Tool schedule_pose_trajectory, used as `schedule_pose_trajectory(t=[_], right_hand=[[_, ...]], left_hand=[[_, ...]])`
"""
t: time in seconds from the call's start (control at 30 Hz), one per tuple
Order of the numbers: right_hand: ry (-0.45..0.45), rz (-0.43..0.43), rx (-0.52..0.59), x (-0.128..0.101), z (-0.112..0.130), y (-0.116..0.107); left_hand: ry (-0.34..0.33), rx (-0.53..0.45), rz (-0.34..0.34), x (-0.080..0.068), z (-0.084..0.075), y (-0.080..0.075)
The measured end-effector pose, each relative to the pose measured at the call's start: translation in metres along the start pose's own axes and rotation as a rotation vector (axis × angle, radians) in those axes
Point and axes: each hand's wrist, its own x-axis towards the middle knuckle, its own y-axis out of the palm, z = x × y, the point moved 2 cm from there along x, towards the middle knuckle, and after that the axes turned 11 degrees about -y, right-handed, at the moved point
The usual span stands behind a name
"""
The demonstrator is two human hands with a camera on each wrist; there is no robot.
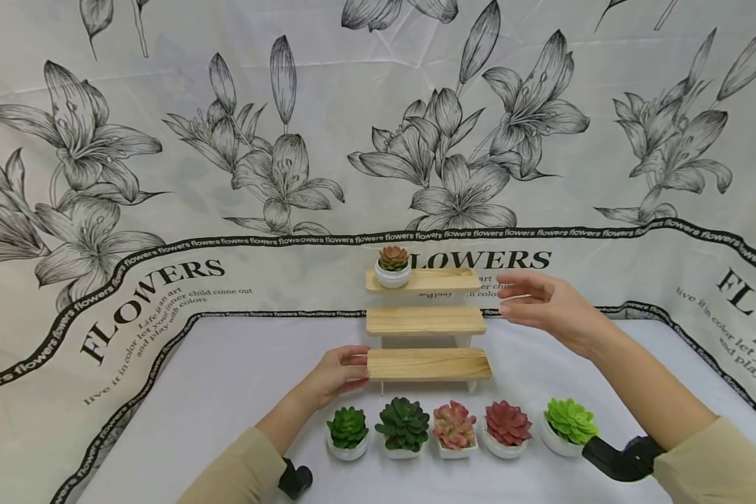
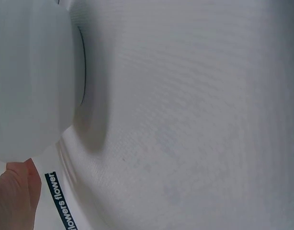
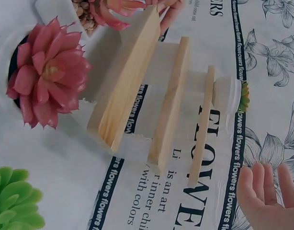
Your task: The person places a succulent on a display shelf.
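Observation:
A three-step display stand with wooden shelves stands upright at the middle of the table. On the left end of its top shelf sits an orange-brown succulent in a round white pot. My left hand holds the left end of the lowest shelf, and its fingertips show there in the right wrist view. To the right of the top shelf, my right hand hovers with fingers extended, apart from the stand and holding nothing. A white rounded surface fills the left wrist view's left side, beside my left fingers.
A row of white-potted succulents lies before the stand: a small green one, a dark green one, a pink one, a red one and a bright green one. A flower-printed cloth hangs behind.

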Motion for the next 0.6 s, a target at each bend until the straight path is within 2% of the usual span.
schedule_pose_trajectory(t=[0.4,0.6], right_hand=[[-0.042,0.026,-0.068,-0.034,-0.015,-0.021],[-0.035,0.039,-0.093,-0.053,-0.029,-0.029]], left_hand=[[0.022,-0.003,0.017,0.0,-0.001,0.0],[0.011,0.004,0.006,-0.001,0.0,0.001]])
